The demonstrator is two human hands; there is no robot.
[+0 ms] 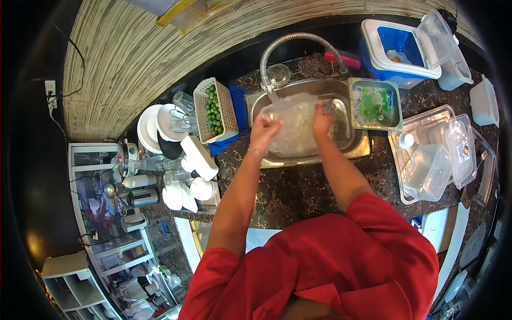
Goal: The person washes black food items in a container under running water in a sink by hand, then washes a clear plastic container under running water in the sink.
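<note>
Over the metal sink (352, 141), a translucent plastic container (296, 125) is held under the tap (271, 95), its outline blurred; whether it is a tub or a lid is hard to make out. My left hand (265, 133) grips its left side, thumb laid across the near face. On the opposite side my right hand (322, 124) is closed on the edge, slightly smeared by motion. Just right of the sink, a metal pan (399, 106) holds suds and a green item that I cannot make out.
Left of the sink are a basket (232, 120) of green limes and stacked white dishes (150, 128). To the right sit a blue-and-white cooler (368, 58) and a metal tray (397, 168) with clear plastic containers (426, 173). Behind the sink lies a pink brush (346, 61).
</note>
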